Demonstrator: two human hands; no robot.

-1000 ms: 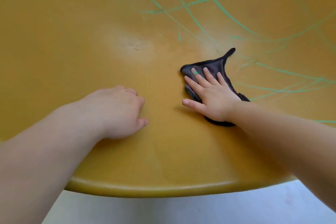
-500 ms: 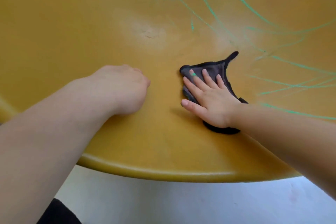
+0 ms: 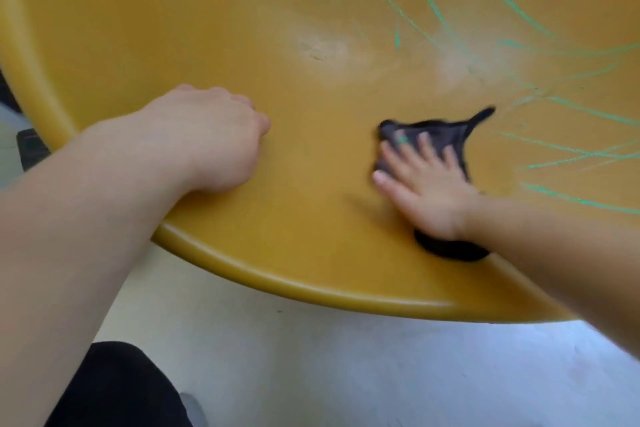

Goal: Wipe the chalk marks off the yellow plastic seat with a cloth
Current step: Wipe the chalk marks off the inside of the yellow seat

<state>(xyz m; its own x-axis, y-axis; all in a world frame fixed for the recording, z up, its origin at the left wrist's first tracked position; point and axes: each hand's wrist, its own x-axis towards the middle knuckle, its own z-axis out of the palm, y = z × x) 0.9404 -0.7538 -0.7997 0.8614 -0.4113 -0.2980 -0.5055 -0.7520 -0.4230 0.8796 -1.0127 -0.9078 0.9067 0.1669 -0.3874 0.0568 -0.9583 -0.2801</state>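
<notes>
Flat-fingered, the right hand (image 3: 426, 191) presses the dark cloth (image 3: 446, 132) onto the yellow plastic seat (image 3: 173, 28), with nothing curled round the fabric. At centre left the left hand (image 3: 214, 135) rests as a fist, holding nothing. Green chalk marks (image 3: 575, 198) cover the upper right and right of the frame, just beside the cloth's tip. Unpinched, the cloth may bunch or slip from under the palm and smear chalk. Its rear fold lies near the rim (image 3: 311, 284) at lower centre. Open seat lies toward the upper right.
</notes>
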